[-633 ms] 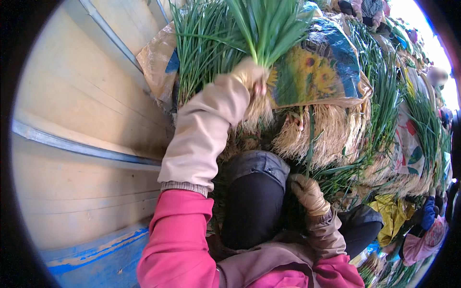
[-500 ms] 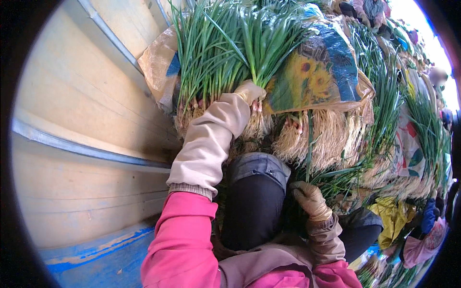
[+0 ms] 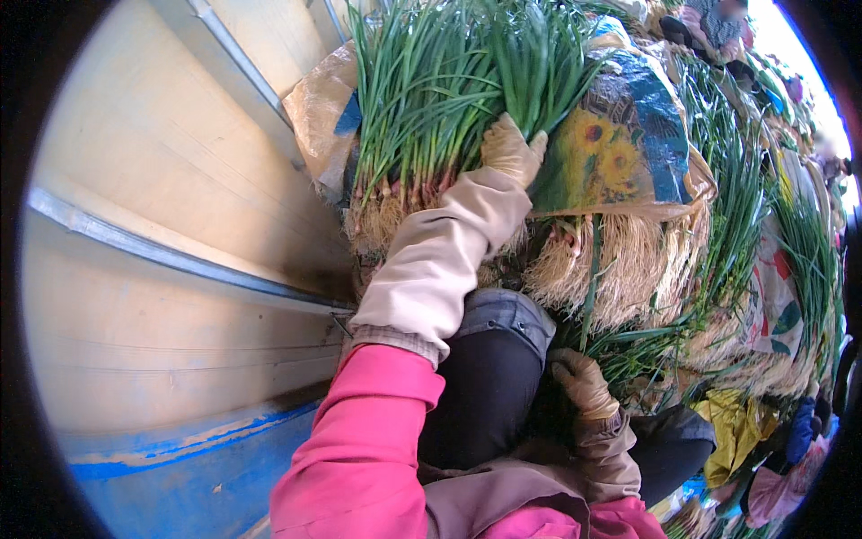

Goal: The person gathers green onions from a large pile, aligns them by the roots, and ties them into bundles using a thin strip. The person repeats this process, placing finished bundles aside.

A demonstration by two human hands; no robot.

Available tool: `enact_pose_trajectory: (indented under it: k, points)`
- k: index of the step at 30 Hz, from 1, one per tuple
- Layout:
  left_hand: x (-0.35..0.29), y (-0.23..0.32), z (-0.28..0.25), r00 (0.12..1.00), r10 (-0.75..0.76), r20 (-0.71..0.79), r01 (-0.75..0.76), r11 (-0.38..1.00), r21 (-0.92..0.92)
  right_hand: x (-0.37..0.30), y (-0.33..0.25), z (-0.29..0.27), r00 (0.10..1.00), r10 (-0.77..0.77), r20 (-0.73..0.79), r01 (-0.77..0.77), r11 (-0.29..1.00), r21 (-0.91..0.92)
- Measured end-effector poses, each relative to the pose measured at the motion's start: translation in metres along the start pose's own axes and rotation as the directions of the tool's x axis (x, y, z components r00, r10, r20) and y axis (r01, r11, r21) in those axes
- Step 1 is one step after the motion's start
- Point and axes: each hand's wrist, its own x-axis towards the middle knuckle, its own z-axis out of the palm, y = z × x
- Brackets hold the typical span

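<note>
My left hand (image 3: 514,154), in a pale glove, reaches across the pile and is closed around the leaves of a bunch of green onions (image 3: 539,76). Its thumb stands up on the right side, and leaves rise between thumb and fingers. Left of it, more green onions (image 3: 409,153) stand in a row, with reddish bulbs and shaggy pale roots downward. My forearm hides the roots of the held bunch. Low beside my knee, my right hand (image 3: 582,382) is gloved and curled; whatever its fingers hold, if anything, is hidden.
A printed plastic sheet (image 3: 620,157) with sunflowers covers bunches whose roots (image 3: 620,265) hang out below. A pale wall (image 3: 162,198) with metal ribs runs along the left. At right are more onions (image 3: 718,189), a yellow bag (image 3: 732,436) and other people (image 3: 709,27).
My left hand has moved up from just above the roots to the leaves of the bunch, its thumb now standing out. The view has shifted slightly; my right hand stays by my knee.
</note>
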Motion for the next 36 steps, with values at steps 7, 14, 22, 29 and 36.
enact_pose_trajectory:
  k: [7,14,22,29,36]
  points:
    - [-0.001,-0.008,-0.077,0.933,-0.09,0.35,0.127,0.988,-0.085,-0.001,0.004,-0.006,0.998,0.04,-0.041,-0.038,0.998,0.055]
    - [0.059,-0.066,-0.094,0.773,0.578,0.26,-0.623,0.618,0.479,0.003,0.021,0.001,0.994,0.092,-0.057,-0.085,0.991,0.102]
    - [0.16,-0.139,-0.063,0.952,0.306,-0.031,-0.271,0.883,0.382,0.013,0.034,0.0,0.996,0.07,-0.063,-0.07,0.998,0.001]
    - [0.19,-0.161,-0.056,0.962,0.102,0.252,-0.143,0.978,0.15,0.02,0.025,0.0,0.989,0.151,0.003,-0.15,0.983,0.104]
    - [0.18,-0.131,-0.139,0.916,0.368,0.159,-0.309,0.901,-0.304,0.021,0.019,0.005,0.997,0.075,-0.026,-0.072,0.993,0.099]
